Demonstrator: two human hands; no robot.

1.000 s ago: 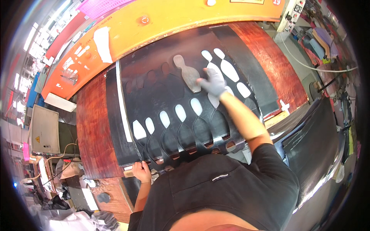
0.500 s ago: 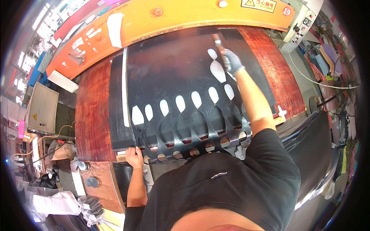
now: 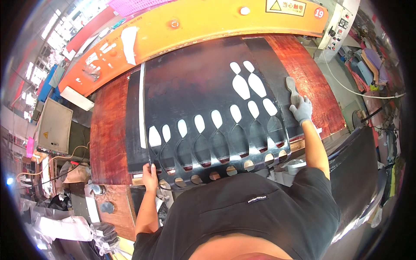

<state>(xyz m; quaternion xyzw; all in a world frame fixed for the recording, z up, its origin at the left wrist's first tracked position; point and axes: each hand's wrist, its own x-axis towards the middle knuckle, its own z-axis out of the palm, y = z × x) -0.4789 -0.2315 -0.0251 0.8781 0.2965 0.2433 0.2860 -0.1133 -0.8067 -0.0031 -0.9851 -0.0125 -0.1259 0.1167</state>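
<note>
The sole-shaped block (image 3: 292, 88) has shifted from above the black sheet (image 3: 186, 82) to its right, by the red board (image 3: 323, 95); my gloved right hand (image 3: 302, 109) touches its near end, whether gripping I cannot tell, while my bare left hand (image 3: 150, 173) pinches the sheet's near-left edge. Apparently done: two white sole shapes (image 3: 241, 88) and the nearer row of cut-outs (image 3: 199, 124); apparently remaining: the wide dark stretch beyond that row.

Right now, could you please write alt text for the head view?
A gloved right hand holds a grey sole-shaped die; the bare left hand grips a holed black sheet. White patches show between the hands.
</note>
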